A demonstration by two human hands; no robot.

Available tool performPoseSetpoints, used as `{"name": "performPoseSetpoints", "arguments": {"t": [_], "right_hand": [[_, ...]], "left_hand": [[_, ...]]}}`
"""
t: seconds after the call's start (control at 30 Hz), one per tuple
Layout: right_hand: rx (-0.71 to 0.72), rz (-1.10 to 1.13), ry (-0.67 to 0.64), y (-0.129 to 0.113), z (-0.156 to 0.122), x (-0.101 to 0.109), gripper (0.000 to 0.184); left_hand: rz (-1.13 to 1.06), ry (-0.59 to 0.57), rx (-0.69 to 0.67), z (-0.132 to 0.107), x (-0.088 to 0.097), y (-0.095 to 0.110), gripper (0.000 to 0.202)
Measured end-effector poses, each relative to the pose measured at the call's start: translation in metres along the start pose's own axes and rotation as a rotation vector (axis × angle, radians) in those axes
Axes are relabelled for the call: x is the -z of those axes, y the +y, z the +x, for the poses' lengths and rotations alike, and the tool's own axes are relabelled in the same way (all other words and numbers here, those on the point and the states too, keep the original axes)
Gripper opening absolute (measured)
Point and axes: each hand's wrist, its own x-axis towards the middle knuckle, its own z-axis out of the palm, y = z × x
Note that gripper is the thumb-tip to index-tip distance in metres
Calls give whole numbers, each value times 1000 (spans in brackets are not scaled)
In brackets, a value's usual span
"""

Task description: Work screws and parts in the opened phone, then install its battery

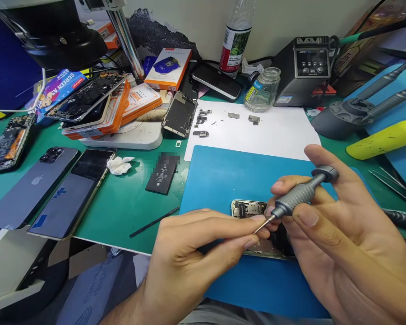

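Note:
A grey precision screwdriver (296,196) slants across the fingers of my right hand (352,230), which grips its knurled handle, thumb below and fingers around. My left hand (203,248) pinches thumb and forefinger at the screwdriver's thin tip; whether a tiny screw is held there I cannot tell. Beneath both hands an opened phone (246,208) lies on the blue mat (206,180), its inner parts exposed and its middle partly hidden by my fingers. Left of the mat are a black phone battery (162,175) and a black pry stick (154,222).
Small phone parts (203,118) lie on white paper (277,135) behind the mat. A glass jar (264,90), a bottle (236,40) and a black soldering station (301,72) stand at the back. Phones (77,189) and orange-edged boxes (118,108) crowd the left; tweezers (395,183) lie right.

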Motion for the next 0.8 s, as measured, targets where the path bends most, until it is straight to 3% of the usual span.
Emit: {"name": "performPoseSetpoints", "arguments": {"t": [0.63, 0.73, 0.8], "right_hand": [[-23, 7, -31, 1, 3, 3, 69], [-59, 25, -12, 0, 7, 9, 60], [-12, -6, 74, -2, 7, 14, 54]], "left_hand": [[21, -14, -2, -4, 1, -2, 31], [101, -16, -32, -5, 1, -4, 31], [257, 28, -79, -7, -1, -8, 29]]}}
